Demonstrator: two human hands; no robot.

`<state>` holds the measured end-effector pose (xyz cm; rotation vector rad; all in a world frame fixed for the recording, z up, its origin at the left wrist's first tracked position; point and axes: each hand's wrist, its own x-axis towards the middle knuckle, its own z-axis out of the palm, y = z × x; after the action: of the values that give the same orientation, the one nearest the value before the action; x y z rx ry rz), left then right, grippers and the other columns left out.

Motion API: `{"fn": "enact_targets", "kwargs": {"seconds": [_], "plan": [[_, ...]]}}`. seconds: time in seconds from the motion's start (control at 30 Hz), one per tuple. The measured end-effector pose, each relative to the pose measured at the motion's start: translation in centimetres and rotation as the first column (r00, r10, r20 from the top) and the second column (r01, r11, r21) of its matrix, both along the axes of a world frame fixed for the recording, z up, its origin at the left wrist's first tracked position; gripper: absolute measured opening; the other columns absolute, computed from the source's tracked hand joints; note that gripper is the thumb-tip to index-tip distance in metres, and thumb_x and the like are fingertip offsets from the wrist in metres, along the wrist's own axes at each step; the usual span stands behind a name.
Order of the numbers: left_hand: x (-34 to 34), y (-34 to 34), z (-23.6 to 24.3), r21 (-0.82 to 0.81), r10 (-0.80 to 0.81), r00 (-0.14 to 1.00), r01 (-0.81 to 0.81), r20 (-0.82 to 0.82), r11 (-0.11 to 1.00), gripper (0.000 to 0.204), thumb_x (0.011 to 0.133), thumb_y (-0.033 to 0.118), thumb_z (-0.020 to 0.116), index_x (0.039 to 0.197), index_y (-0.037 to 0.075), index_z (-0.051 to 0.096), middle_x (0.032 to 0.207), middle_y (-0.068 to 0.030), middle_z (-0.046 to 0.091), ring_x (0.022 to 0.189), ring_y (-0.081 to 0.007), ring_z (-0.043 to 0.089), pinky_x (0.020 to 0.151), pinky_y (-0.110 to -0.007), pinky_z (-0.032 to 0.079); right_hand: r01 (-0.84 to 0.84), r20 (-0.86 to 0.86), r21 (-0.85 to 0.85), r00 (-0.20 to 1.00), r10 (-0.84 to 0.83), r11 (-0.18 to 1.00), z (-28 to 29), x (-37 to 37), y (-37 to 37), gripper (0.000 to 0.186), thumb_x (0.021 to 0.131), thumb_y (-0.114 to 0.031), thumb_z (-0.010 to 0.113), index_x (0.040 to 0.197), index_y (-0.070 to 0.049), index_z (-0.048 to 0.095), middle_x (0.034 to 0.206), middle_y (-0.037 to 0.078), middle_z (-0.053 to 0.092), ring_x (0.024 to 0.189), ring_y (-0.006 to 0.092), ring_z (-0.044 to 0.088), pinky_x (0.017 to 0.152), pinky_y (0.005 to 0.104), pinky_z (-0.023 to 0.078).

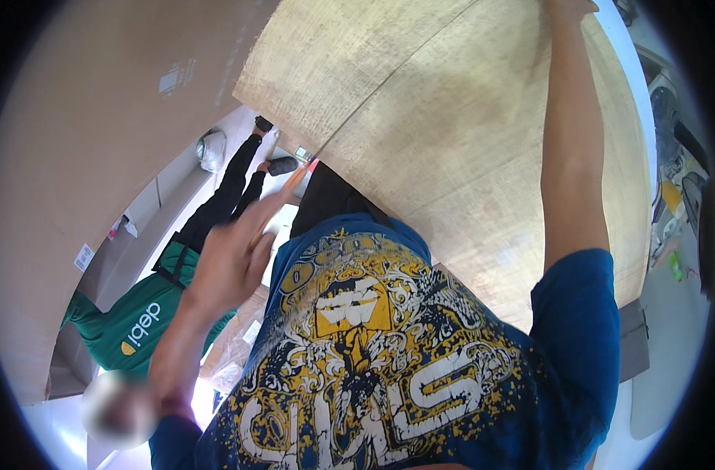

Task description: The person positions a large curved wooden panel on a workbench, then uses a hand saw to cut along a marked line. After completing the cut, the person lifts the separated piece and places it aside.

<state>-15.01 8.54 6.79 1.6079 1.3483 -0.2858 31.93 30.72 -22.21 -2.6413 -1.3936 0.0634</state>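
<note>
A large sheet of plywood (451,117) fills the upper middle, with a thin dark line running across it from its near left edge to the top. My left hand (236,254), somewhat blurred, is closed round a slim, pencil-like orange stick (296,178). The stick's reddish tip is by the near left edge of the sheet, where the dark line ends. Beside that tip is a small pale, metallic-looking piece (302,153). Stretched across the sheet, my right arm ends in my right hand (570,6) at its far right edge. Most of its fingers are cut off by the frame.
A large brown cardboard panel (99,117) rises along the left. Between it and me a person in a green shirt (142,321) and black trousers is close by. A white bag (211,151) lies beyond their legs. Mixed clutter (675,211) lies at the right.
</note>
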Motion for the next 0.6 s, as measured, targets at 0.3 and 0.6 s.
{"fn": "enact_targets", "kwargs": {"seconds": [0.3,0.6], "plan": [[7.9,4.6,-16.5,0.005,0.010,0.999,-0.010,0.034,1.000,0.067,0.093,0.001,0.059,0.153,0.027,0.045,0.120,-0.0233,0.069,0.080,-0.0423,0.070,0.075,-0.048,0.057,-0.044,-0.049,-0.018,0.998,0.043,0.999,-0.6,0.1,0.0,0.049,0.101,-0.047,0.041,0.122,-0.015,0.071,0.125,0.018,0.071,0.121,0.0372,0.064,0.102,0.0639,0.037],[0.3,0.5,-1.0,0.022,-0.060,0.998,0.059,0.014,0.998,0.067,0.091,-0.006,0.056,0.152,0.021,0.047,0.112,-0.0214,0.072,0.074,-0.0362,0.072,0.073,-0.042,0.058,0.036,-0.002,-0.024,0.999,-0.036,0.999,-1.1,1.1,0.1,0.050,0.100,-0.048,0.040,0.128,-0.018,0.069,0.130,0.014,0.070,0.125,0.0364,0.064,0.105,0.0638,0.036]]}}
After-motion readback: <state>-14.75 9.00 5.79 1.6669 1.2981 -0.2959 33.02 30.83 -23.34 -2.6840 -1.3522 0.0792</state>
